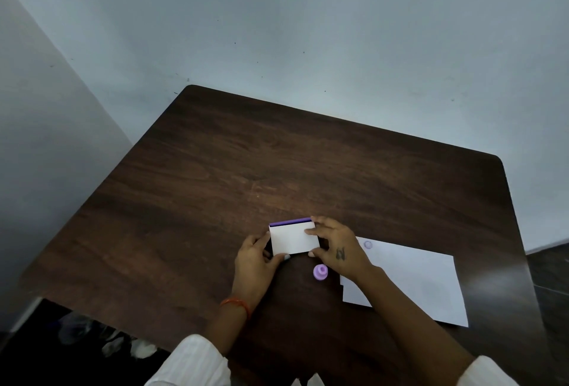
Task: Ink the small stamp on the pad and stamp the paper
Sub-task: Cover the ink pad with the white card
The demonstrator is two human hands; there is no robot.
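Note:
The ink pad (294,239) is a small flat box with a white lid and a purple edge showing along its far side. It lies on the dark wooden table (277,170). My left hand (257,262) grips its left side and near corner. My right hand (335,247) holds its right side, fingers over the lid's edge. The small purple stamp (320,272) stands on the table just in front of the pad, beside my right wrist. White paper (421,278) lies to the right, with a faint purple round mark (368,244) near its far left corner.
A second smaller white sheet (355,296) peeks out under the paper's left edge. Grey walls stand behind and to the left of the table. The table's near edge runs below my forearms.

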